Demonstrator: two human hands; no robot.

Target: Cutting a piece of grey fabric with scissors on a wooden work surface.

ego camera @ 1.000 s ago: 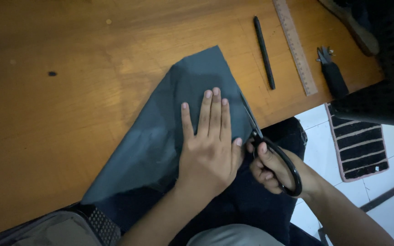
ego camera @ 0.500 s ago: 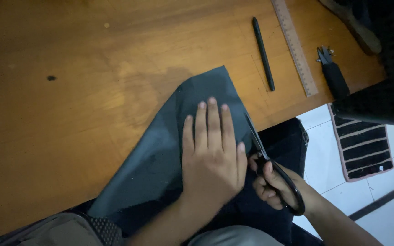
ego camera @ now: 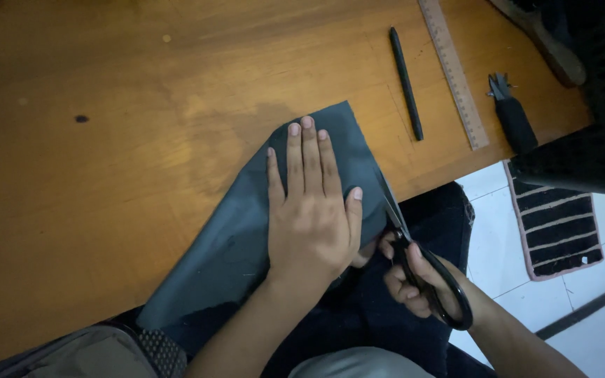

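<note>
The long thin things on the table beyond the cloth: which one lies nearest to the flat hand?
The black pen: it lies just right of the left hand's fingertips, while the ruler lies farther right.

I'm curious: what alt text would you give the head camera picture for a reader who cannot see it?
A left hand lies flat on a dark grey cloth on a wooden table, while the right hand works black scissors at the cloth's right edge. A black pen, a ruler and a small black tool lie farther back on the table.
</note>
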